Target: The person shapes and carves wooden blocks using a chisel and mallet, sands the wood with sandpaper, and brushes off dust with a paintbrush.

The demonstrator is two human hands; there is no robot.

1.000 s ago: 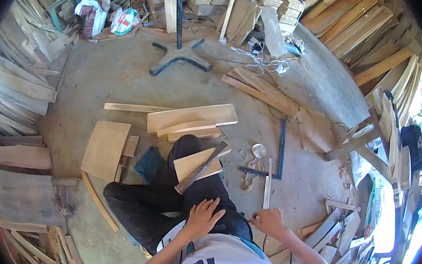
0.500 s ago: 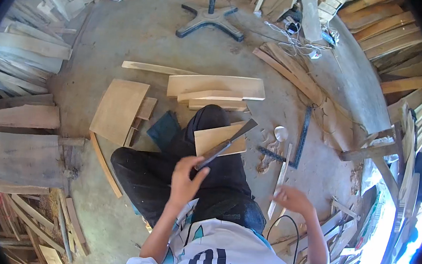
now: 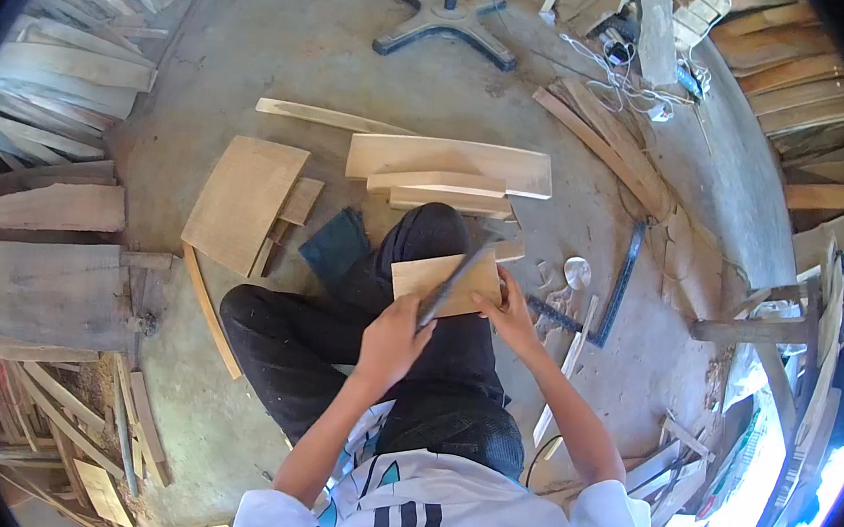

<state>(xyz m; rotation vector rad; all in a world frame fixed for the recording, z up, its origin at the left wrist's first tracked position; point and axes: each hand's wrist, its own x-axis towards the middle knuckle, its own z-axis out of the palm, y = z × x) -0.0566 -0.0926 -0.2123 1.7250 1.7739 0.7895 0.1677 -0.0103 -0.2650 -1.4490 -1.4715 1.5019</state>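
My left hand (image 3: 392,343) is closed round the dark handle of a long flat-bladed hand tool (image 3: 456,282), slightly blurred, whose blade slants up and right across a small wooden board (image 3: 419,274). I cannot tell the tool's exact kind. The board rests on my raised knee and thigh. At its right edge my right hand (image 3: 506,311) grips it, thumb on the upper face and the other fingers partly hidden behind. Another strip of wood (image 3: 509,252) shows just beyond the board's top right corner.
Beyond my knees lie several wooden pieces (image 3: 451,164). A wide panel (image 3: 245,203) is on the left, near a dark blue cloth-like piece (image 3: 335,246). To the right are a carpenter's square (image 3: 623,281) and a thin strip (image 3: 565,376). A metal stand base (image 3: 447,27) stands ahead.
My right hand has come from the floor strip at right to the board and taken hold of its edge. The tool has turned steeper in my left hand, which moved slightly right. The view has shifted.
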